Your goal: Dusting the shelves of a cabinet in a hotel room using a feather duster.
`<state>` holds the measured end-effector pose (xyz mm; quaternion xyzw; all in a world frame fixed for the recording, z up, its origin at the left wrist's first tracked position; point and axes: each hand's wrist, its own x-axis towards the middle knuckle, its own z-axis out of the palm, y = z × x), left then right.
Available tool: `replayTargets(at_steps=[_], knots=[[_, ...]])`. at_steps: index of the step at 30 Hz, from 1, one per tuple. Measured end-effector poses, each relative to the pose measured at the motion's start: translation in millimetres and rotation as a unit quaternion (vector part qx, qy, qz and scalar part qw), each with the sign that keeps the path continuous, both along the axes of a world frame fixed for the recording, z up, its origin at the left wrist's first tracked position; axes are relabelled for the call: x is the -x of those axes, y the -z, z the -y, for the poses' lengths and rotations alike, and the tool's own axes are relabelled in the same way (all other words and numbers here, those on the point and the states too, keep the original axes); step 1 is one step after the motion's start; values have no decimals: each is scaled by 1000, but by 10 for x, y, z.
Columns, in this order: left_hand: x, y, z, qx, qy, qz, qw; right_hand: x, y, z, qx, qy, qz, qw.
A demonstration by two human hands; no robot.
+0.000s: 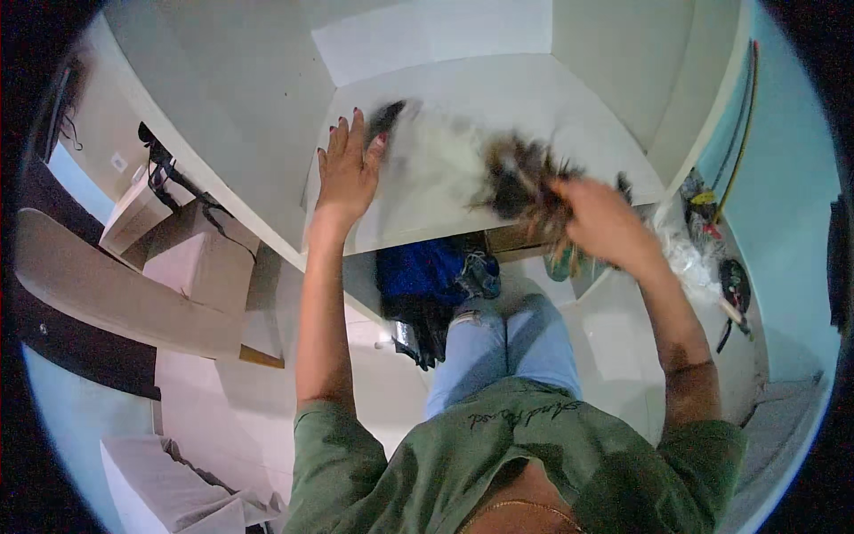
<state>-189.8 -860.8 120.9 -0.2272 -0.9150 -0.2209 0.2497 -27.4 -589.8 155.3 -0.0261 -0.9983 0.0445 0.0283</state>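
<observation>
A bundle of brown and black feathers, seemingly a feather duster [520, 177], is held in my right hand [604, 223]. Both are blurred, and the duster is over the right part of a white cabinet shelf [407, 200]. Its handle is hidden by my fingers. Toward the shelf's left side, my left hand [348, 170] is spread with the palm down and holds nothing; whether it presses on the surface I cannot tell. Just beyond its thumb is a dark blurred thing [387, 119], too unclear to name.
The cabinet's side walls [267, 87] enclose the shelf. Below it are blue fabric [420, 274], a shoe [480, 274] and a cardboard box [517, 240]. Clear plastic bags [690, 257] lie at right by the wall. A pale curved panel [120, 294] juts in at left.
</observation>
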Motion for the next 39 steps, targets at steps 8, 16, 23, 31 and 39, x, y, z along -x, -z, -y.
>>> replayTargets(at_steps=[8, 16, 23, 31, 39], knots=[[61, 247, -220, 65, -9, 44, 997, -582, -44, -571, -31, 156, -94, 983], [44, 454, -523, 160, 22, 76, 984, -407, 66, -699, -79, 148, -146, 975], [-18, 471, -683, 117, 67, 59, 989, 385, 129, -606, -30, 89, -174, 980], [78, 512, -595, 158, -17, -2, 987, 641, 381, -352, -19, -80, -142, 986], [123, 507, -425, 158, -69, 29, 985, 1092, 223, -211, -77, 30, -170, 982]])
